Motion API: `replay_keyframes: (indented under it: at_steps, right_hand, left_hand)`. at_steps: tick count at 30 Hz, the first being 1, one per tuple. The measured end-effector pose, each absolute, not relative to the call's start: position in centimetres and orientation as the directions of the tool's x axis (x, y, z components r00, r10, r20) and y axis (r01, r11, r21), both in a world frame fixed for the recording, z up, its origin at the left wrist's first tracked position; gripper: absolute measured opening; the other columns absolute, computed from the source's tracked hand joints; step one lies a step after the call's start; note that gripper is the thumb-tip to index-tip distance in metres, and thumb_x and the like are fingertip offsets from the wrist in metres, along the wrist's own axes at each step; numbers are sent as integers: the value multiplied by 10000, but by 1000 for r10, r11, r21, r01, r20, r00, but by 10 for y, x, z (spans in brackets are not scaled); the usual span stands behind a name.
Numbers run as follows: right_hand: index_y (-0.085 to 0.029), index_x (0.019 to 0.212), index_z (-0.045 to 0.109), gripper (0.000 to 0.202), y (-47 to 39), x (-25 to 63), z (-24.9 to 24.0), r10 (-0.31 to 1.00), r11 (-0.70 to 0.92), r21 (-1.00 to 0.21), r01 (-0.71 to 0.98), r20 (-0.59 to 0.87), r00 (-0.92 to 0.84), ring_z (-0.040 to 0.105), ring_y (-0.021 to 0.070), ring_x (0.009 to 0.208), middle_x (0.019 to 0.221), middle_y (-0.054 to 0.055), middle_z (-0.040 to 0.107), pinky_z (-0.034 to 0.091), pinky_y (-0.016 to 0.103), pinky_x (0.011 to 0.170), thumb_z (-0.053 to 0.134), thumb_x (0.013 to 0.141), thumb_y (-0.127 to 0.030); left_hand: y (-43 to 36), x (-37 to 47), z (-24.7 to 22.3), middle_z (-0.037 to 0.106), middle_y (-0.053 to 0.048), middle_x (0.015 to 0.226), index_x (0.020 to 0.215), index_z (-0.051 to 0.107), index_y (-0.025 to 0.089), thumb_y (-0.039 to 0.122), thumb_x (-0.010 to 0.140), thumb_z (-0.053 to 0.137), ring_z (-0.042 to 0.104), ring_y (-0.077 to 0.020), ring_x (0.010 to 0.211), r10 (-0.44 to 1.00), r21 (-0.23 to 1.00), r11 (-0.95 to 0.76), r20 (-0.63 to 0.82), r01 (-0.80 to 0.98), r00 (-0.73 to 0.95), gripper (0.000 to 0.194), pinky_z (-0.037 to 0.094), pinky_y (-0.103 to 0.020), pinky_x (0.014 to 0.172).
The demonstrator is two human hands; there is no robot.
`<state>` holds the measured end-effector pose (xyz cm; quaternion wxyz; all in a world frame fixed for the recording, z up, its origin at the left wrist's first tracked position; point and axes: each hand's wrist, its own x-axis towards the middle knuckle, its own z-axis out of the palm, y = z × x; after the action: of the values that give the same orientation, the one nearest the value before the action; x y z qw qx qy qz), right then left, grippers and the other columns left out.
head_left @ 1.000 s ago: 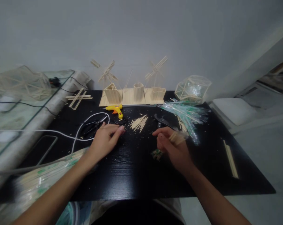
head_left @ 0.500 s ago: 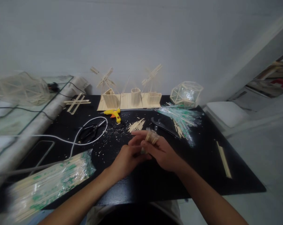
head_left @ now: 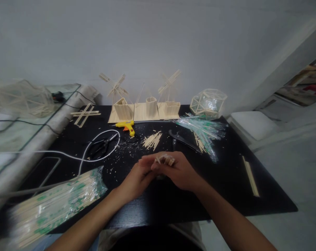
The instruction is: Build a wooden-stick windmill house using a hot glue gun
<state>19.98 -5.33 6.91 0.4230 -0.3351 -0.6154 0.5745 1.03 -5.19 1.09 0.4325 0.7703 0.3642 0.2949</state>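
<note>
Both hands meet over the near middle of the black table point(head_left: 158, 205). My right hand point(head_left: 184, 170) is closed around a bundle of short wooden sticks point(head_left: 168, 160), their pale ends showing between thumb and fingers. My left hand point(head_left: 138, 176) presses against the same bundle from the left, its fingers wrapped behind it and partly hidden. Just beyond the hands lies a loose pile of short cut sticks point(head_left: 152, 140). Dark-handled pliers point(head_left: 185, 141) rest to the right of that pile, and a yellow glue gun point(head_left: 126, 127) lies to its left.
Three wooden models on boards point(head_left: 146, 113) stand by the wall. A bag of sticks point(head_left: 61, 205) lies front left; plastic wrappers point(head_left: 202, 129) lie back right. A white cable point(head_left: 82, 158) loops at left. A few sticks point(head_left: 250, 176) lie near the right edge.
The hands have drawn closer together around the bundle, and it has tilted so that its stick ends show more. The left fingers have shifted slightly. Things on the table stay put.
</note>
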Motion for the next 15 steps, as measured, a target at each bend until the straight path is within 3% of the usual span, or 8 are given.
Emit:
replay_keyframes:
  at_steps: [7,12,15]
  right_hand:
    - [-196,1250,757,310,-57,194,75,814,94,-983,-158,168,-556,758,238,1171,1199,102,806,602,401,1026,564,1061,-347]
    - [-185,1276,738,381,-62,195,68,787,119,-977,-180,203,-582,751,226,1182,1245,113,788,585,384,1050,519,1078,-424]
    - [-208,1251,753,360,-63,197,62,779,178,-976,-123,217,-589,761,204,1141,1191,88,805,581,340,1027,504,1085,-408]
  left_hand:
    - [-54,14,10,814,-74,1144,1075,809,207,375,975,622,740,-290,1092,806,943,-231,48,239,589,271,590,-422,1005]
    - [-54,14,17,775,-63,1278,1201,764,227,294,969,566,717,-288,1191,764,930,-236,-1,281,645,312,569,-427,1069]
    - [-53,14,17,789,-66,1202,1126,768,224,350,992,535,728,-275,1138,736,931,-274,40,243,676,297,585,-391,1029]
